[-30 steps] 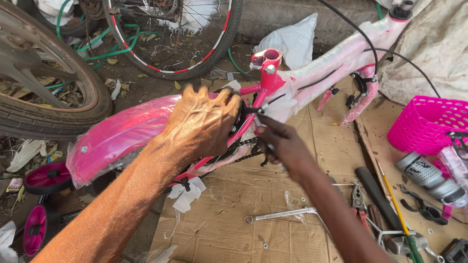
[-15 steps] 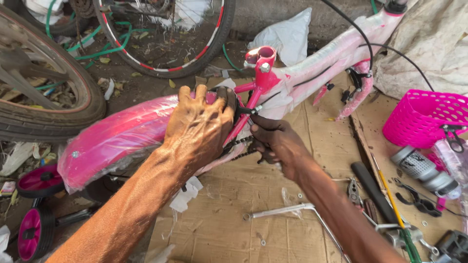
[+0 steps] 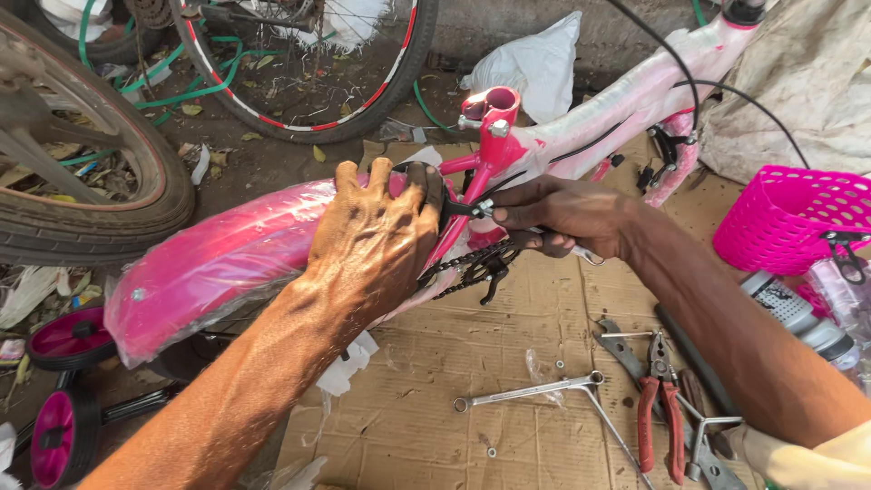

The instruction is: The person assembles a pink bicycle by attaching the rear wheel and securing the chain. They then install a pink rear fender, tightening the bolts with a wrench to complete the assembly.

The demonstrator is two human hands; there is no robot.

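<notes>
A small pink bicycle frame [image 3: 581,127] lies on flattened cardboard [image 3: 435,408]. A pink mudguard [image 3: 209,263] wrapped in clear plastic sits against the frame's rear. My left hand [image 3: 376,240] presses down over the mudguard's front end, fingers curled around it near the seat tube [image 3: 494,113]. My right hand [image 3: 558,213] pinches a small dark metal part beside the seat tube, just right of my left fingers. Below both hands hangs a black chain [image 3: 472,268]. What the right fingers pinch is mostly hidden.
Red-handled pliers [image 3: 658,408], a spanner [image 3: 535,392] and other tools lie on the cardboard at lower right. A pink basket [image 3: 798,222] stands at the right. Large bicycle wheels [image 3: 118,181] lean at the top left, small pink training wheels [image 3: 63,390] at the lower left.
My left hand has slid left along the mudguard and clamped over its front end. My right hand has risen from the chain to the seat tube area.
</notes>
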